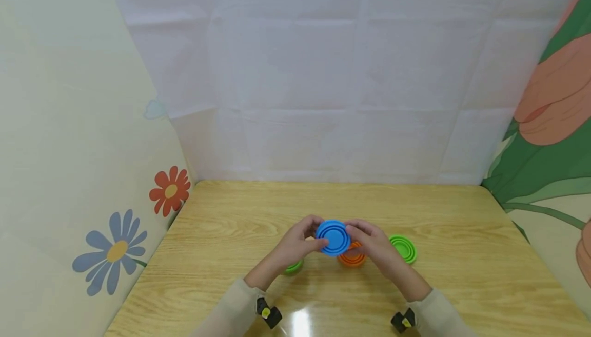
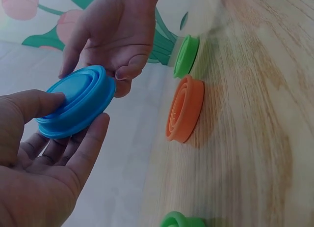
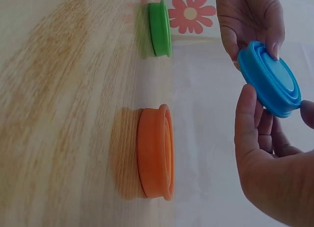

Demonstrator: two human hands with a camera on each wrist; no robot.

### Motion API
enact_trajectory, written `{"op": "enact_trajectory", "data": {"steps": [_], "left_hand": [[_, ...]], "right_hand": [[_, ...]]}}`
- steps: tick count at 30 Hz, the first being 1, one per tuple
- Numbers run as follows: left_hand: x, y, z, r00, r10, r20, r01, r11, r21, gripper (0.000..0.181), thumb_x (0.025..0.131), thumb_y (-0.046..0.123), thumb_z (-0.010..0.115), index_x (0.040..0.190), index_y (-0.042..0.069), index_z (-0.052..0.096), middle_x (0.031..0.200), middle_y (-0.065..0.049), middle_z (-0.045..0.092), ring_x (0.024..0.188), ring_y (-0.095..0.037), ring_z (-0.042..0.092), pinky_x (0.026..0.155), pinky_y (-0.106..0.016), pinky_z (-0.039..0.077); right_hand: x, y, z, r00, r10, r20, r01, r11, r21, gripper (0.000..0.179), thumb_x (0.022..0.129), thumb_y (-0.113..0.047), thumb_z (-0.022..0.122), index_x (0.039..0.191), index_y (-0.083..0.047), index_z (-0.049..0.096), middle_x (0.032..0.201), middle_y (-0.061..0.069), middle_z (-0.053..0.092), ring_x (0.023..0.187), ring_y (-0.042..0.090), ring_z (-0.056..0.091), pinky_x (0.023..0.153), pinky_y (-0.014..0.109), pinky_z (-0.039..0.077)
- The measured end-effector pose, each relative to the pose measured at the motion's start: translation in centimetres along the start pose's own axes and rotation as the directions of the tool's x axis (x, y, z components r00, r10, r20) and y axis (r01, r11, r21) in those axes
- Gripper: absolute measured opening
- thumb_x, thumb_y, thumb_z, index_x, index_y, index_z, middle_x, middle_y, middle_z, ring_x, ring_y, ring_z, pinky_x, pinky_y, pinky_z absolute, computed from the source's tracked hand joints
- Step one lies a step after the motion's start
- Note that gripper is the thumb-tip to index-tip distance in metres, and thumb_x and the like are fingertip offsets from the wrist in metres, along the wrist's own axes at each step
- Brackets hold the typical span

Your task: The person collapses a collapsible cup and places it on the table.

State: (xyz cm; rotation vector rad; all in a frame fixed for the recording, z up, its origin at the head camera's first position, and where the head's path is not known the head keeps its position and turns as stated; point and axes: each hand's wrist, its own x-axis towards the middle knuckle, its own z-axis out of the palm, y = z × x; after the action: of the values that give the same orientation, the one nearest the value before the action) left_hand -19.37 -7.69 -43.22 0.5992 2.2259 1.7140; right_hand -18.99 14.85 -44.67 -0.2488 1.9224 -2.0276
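A blue collapsible cup (image 1: 334,239), folded flat into rings, is held up above the table between both hands. My left hand (image 1: 295,243) pinches its left side, thumb over the ringed face and fingers behind, as the left wrist view shows. At the opposite edge, my right hand (image 1: 376,247) holds the rim with its thumb and fingertips. Below the blue cup an orange collapsible cup (image 1: 353,260) sits on the table, partly hidden by the right hand. One green collapsible cup (image 1: 403,249) lies right of that hand; another green cup (image 1: 294,268) is mostly covered by the left hand.
The wooden table (image 1: 221,234) reaches back to a white sheet (image 1: 295,96). Flower-printed cloth stands along the left and right sides. A small black device (image 1: 269,314) is worn at the left wrist and another (image 1: 404,321) at the right.
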Motion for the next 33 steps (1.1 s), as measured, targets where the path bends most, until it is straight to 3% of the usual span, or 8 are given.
{"op": "enact_trajectory", "data": {"steps": [5,9,13,21,24,26,29,33], "left_hand": [[-0.1,0.3,-0.2,0.997,0.053,-0.062,-0.046,0.993,0.109,0.032,0.087,0.021,0.067,0.115,0.014,0.054,0.103,-0.002,0.059,0.095,-0.019,0.054,0.083,-0.033,0.048],[-0.2,0.5,-0.3,0.991,0.093,-0.092,-0.081,0.989,0.124,0.030,0.086,0.020,0.069,0.112,0.015,0.055,0.102,-0.002,0.060,0.095,-0.018,0.055,0.082,-0.032,0.050],[-0.1,0.2,-0.3,0.984,0.148,-0.101,-0.134,0.982,0.131,0.027,0.086,0.013,0.067,0.111,0.013,0.055,0.106,-0.003,0.058,0.098,-0.018,0.054,0.082,-0.029,0.053],[-0.1,0.0,0.2,0.935,0.336,-0.112,-0.301,0.920,0.250,0.022,0.084,0.002,0.067,0.102,0.013,0.059,0.104,-0.003,0.055,0.099,-0.018,0.054,0.092,-0.036,0.050],[-0.1,0.0,0.2,0.905,0.412,-0.111,-0.352,0.867,0.352,0.025,0.082,-0.001,0.068,0.099,0.016,0.060,0.102,0.000,0.056,0.097,-0.015,0.054,0.089,-0.035,0.051],[-0.1,0.0,0.2,0.879,0.465,-0.101,-0.381,0.815,0.437,0.026,0.080,0.000,0.069,0.098,0.018,0.061,0.101,0.001,0.055,0.096,-0.013,0.054,0.085,-0.034,0.052],[0.0,-0.2,0.2,0.823,0.565,-0.060,-0.435,0.694,0.573,0.029,0.077,0.000,0.072,0.096,0.018,0.061,0.101,0.001,0.054,0.095,-0.013,0.051,0.079,-0.032,0.051],[0.1,-0.5,0.3,0.724,0.690,0.018,-0.513,0.519,0.684,0.030,0.073,0.000,0.075,0.095,0.016,0.063,0.101,-0.003,0.053,0.094,-0.017,0.049,0.079,-0.029,0.049]], "right_hand": [[0.2,0.1,-0.1,1.000,0.011,-0.022,-0.011,1.000,-0.003,0.052,0.091,-0.044,0.056,0.123,-0.004,0.055,0.103,0.011,0.063,0.096,0.029,0.060,0.077,0.041,0.056],[0.2,0.2,-0.2,0.999,0.016,-0.030,-0.017,1.000,-0.003,0.054,0.090,-0.046,0.056,0.123,-0.003,0.055,0.102,0.011,0.064,0.101,0.038,0.058,0.078,0.040,0.056],[0.2,0.2,-0.2,1.000,0.021,-0.023,-0.021,1.000,0.007,0.055,0.090,-0.047,0.057,0.123,-0.003,0.054,0.107,0.020,0.060,0.099,0.034,0.059,0.080,0.042,0.055],[0.2,0.0,-0.3,0.999,0.042,-0.015,-0.041,0.999,0.021,0.056,0.089,-0.050,0.055,0.123,-0.005,0.054,0.114,0.026,0.054,0.093,0.029,0.062,0.083,0.049,0.052],[0.2,-0.1,-0.3,0.999,0.053,-0.013,-0.053,0.998,0.025,0.057,0.089,-0.051,0.056,0.124,-0.006,0.054,0.112,0.021,0.057,0.094,0.029,0.062,0.083,0.049,0.052],[0.1,-0.1,-0.3,0.998,0.056,-0.005,-0.056,0.998,0.031,0.057,0.089,-0.050,0.055,0.125,-0.006,0.053,0.110,0.017,0.059,0.095,0.028,0.062,0.082,0.047,0.053],[0.1,-0.2,-0.4,0.998,0.055,0.014,-0.056,0.997,0.044,0.056,0.091,-0.049,0.054,0.126,-0.005,0.052,0.108,0.011,0.061,0.096,0.027,0.062,0.080,0.043,0.055],[0.0,-0.2,-0.5,0.998,0.047,0.046,-0.050,0.997,0.066,0.056,0.092,-0.048,0.052,0.126,-0.004,0.051,0.108,0.008,0.063,0.098,0.028,0.062,0.079,0.039,0.055]]}}
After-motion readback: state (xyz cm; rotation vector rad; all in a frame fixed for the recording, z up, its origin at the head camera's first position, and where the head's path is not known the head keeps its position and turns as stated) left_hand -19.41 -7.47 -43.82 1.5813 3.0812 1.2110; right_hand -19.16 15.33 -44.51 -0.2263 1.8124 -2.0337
